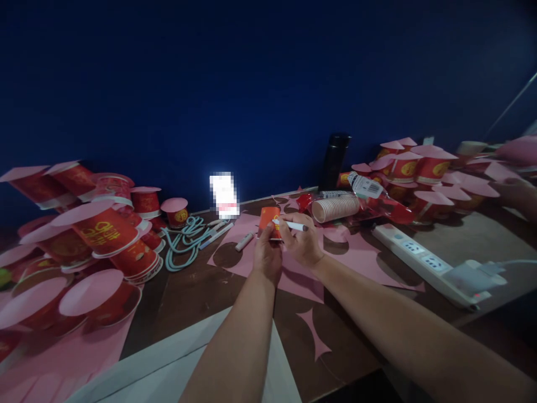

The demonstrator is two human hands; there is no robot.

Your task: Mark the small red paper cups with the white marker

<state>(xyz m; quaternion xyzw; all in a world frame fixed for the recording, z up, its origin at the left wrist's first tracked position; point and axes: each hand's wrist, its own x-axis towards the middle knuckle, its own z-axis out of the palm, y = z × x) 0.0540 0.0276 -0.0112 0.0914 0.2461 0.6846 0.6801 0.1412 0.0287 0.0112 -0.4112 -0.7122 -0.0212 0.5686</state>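
Note:
My left hand (pixel 267 254) is closed around a small red paper cup (pixel 269 219) with gold print, held over a pink paper sheet (pixel 356 258) with round holes cut out of it. My right hand (pixel 301 242) is pinched on a white pen (pixel 291 225) whose tip touches the cup's side. Both hands meet at the middle of the dark brown table (pixel 201 291). A pen cap or small white tube (pixel 244 241) lies on the pink paper just left of my hands.
Piles of red cups with pink paper lids (pixel 96 229) fill the left; more stand at the back right (pixel 419 168). A sleeve of stacked cups (pixel 335 208), a black bottle (pixel 335 159), a white power strip (pixel 423 260), a coiled cable (pixel 187 240) and a lit phone (pixel 224 195) lie around.

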